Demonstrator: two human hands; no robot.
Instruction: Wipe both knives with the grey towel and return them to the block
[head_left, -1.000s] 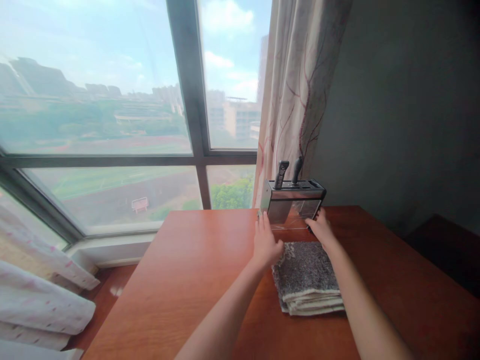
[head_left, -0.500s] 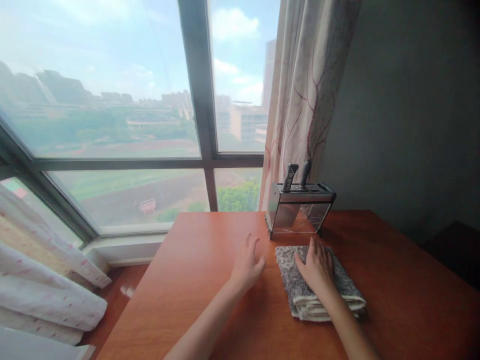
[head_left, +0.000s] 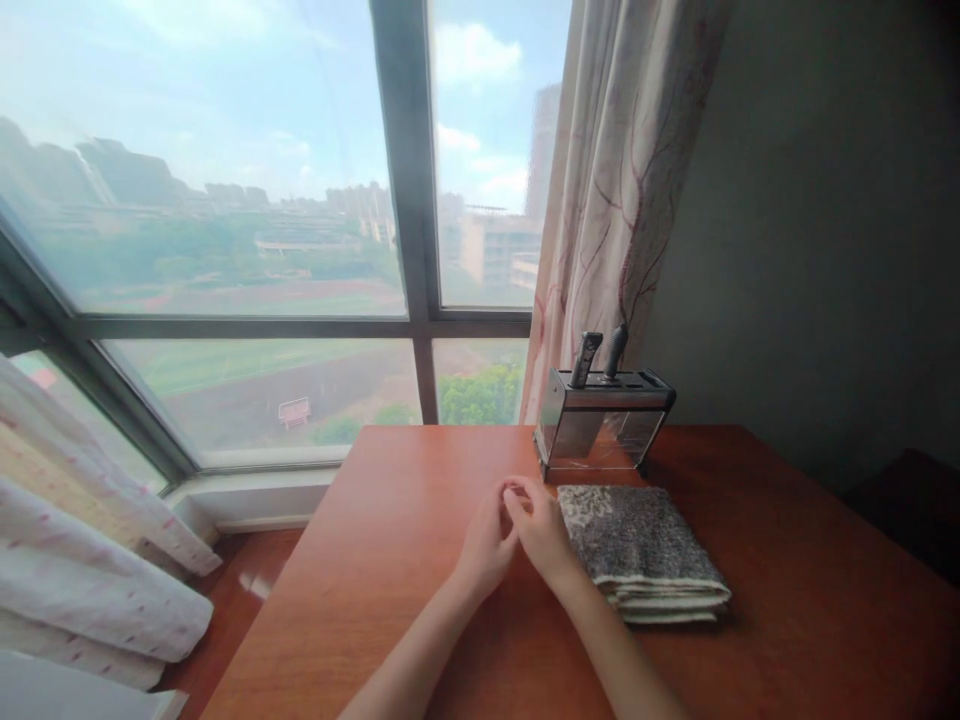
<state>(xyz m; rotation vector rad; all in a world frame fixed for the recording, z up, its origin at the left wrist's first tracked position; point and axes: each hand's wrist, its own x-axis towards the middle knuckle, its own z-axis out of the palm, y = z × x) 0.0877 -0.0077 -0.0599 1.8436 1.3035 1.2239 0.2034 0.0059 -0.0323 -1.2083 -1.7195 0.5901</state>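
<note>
My left hand (head_left: 486, 545) and my right hand (head_left: 538, 525) meet over the wooden table, left of the folded towel. Their curled fingertips touch each other, and the right fingers partly cover the left ones. Nothing shows between them. The grey patterned towel (head_left: 637, 535), with pale edges, lies folded flat just right of my right hand, apart from it. Behind the towel stands a knife block (head_left: 619, 400) with clear sides and a dark slotted top. Two black-handled knives (head_left: 586, 358) stick up out of it.
The reddish-brown table (head_left: 352, 580) reaches to the window (head_left: 262, 320) at the back. A patterned curtain (head_left: 600, 200) hangs behind the knife block, beside a dark wall. More curtain (head_left: 97, 580) bunches at the lower left, near the floor.
My right hand has lifted off the towel and moved left to meet my left hand. Both hands were spread and have curled together. The towel stays in place.
</note>
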